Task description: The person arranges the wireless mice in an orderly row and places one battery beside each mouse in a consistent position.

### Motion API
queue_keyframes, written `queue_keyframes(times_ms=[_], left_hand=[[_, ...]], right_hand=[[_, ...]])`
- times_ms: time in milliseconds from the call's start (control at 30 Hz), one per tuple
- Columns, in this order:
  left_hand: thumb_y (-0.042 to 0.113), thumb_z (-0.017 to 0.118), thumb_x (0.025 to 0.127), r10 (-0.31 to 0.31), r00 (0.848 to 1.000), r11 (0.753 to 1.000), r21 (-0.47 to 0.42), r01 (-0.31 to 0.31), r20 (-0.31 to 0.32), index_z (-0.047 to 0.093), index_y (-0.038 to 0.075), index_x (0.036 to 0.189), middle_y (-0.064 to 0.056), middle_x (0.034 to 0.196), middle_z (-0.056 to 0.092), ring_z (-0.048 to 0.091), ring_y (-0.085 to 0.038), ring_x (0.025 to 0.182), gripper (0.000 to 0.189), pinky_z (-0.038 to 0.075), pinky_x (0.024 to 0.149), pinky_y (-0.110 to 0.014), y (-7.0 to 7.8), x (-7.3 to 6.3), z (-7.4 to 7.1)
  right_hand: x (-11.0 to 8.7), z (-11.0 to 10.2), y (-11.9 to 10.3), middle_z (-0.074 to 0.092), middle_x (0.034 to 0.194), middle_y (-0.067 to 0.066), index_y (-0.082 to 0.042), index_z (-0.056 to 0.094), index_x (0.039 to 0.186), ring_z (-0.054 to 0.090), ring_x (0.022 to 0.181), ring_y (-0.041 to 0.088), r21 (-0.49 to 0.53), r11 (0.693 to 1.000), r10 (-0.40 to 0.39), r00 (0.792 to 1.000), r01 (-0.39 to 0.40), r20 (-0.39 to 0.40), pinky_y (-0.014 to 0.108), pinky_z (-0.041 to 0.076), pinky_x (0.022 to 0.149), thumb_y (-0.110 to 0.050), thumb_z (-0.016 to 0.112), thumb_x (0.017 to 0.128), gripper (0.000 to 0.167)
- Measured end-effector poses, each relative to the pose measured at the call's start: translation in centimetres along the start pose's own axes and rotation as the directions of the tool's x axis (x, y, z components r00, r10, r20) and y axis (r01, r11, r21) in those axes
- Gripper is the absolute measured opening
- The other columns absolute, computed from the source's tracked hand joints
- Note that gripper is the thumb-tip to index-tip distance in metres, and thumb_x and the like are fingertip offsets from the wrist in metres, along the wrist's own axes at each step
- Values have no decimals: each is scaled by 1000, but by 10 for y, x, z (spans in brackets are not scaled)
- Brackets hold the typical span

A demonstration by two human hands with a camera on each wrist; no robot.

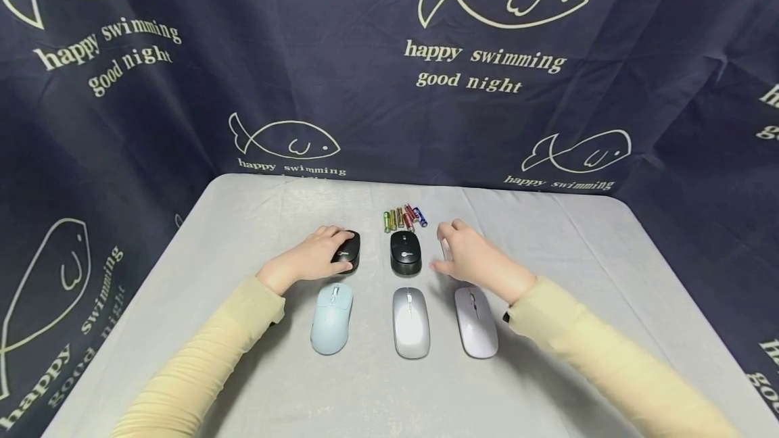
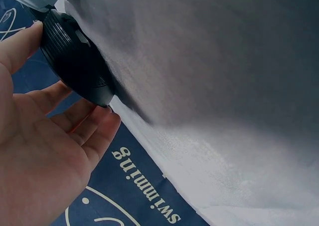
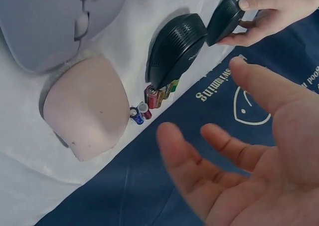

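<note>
Fingers of the left hand curl round a black mouse; right hand spread, near a pink mouse. Light, stiff, smooth shells: pinch the sides.

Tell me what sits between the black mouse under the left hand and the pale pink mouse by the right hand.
Another black oval mouse sits between the black mouse and the pink mouse, seen in the head view.

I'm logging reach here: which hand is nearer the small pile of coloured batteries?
The right. The right hand hovers open just beside and below the coloured batteries; the left hand grips the black mouse on the left, farther off.
</note>
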State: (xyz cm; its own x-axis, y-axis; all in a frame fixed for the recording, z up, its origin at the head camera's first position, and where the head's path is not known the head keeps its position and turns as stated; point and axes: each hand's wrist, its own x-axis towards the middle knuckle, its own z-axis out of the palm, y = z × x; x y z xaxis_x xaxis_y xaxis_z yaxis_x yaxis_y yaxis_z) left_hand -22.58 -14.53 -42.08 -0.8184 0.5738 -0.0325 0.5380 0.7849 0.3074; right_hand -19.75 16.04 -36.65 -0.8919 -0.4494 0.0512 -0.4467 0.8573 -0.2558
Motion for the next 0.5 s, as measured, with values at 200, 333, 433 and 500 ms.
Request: queue_keyframes(times_ms=[200,333,433,500], left_hand=[[36,62,89,-2,1000,1000,4,2,4,43,1,138,-23,137,43,38,-37,127,64,33,104,-52,0,-1,-1],[36,62,89,-6,1000,1000,5,6,10,42,1,139,-23,138,43,38,-37,128,64,33,105,-52,1,-1,-2],[36,62,89,-8,1000,1000,4,8,13,42,1,139,-23,139,43,38,-37,129,64,32,105,-51,1,-1,-1],[36,62,89,-8,1000,1000,4,8,12,42,2,139,-22,138,43,38,-37,128,64,32,106,-51,0,0,-1]], right_hand=[[13,0,-4,55,106,14,-4,53,116,59,89,28,-16,999,-31,999,32,20,43,51,82,-32,73,81,49],[22,1,-5,54,113,12,-8,52,120,58,99,29,3,999,-43,999,43,28,43,49,85,-35,70,84,49],[30,3,-3,56,114,12,-6,54,119,58,103,29,14,997,-76,997,76,16,42,48,88,-34,72,82,50],[35,4,-2,57,113,14,-5,55,118,57,103,28,22,995,-102,995,102,6,41,48,90,-32,73,81,50]])
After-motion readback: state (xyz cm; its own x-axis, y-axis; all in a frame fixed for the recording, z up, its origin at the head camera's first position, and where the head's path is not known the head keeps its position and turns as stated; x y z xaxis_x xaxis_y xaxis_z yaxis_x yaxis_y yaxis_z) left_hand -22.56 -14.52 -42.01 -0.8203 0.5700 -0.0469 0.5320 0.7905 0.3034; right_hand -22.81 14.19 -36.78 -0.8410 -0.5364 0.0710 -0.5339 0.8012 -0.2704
